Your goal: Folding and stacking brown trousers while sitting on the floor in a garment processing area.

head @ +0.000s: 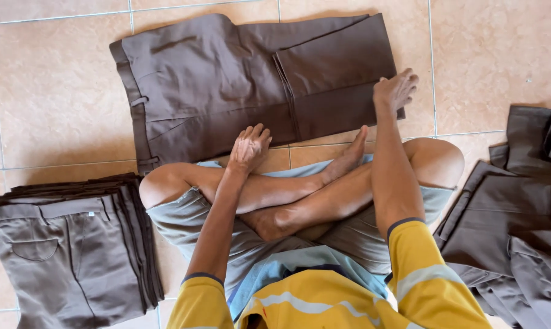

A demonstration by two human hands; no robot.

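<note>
The fingers (pixel 258 133) of the left hand (pixel 248 148) are loosely curled and released, grasping nothing; their tips rest on or just above the near edge of the folded brown trousers (pixel 251 79), about midway along that edge, close to where the doubled-over leg section ends in a vertical seam. The right hand (pixel 395 90) reaches farther out, its fingers (pixel 407 80) spread flat and open, pressing on the near right corner of the same garment, also gripping nothing. The trousers lie on the tiled floor (pixel 56 97) directly ahead of both hands, beyond the person's crossed legs, with the long axis running left to right across the view: waistband and belt loops at the left end, the folded-back legs at the right. So the cloth stretches away from the fingers toward the far side and mostly to the left of them; the right hand is at the leg end, the left hand nearer the middle, and the waistband end is well apart from both, closer to the left hand. Farther out, a neat stack of folded trousers (pixel 68 256) sits on the floor just beside the person's left knee, and a loose heap of unfolded brown garments (pixel 519 213) lies near the right knee.
</note>
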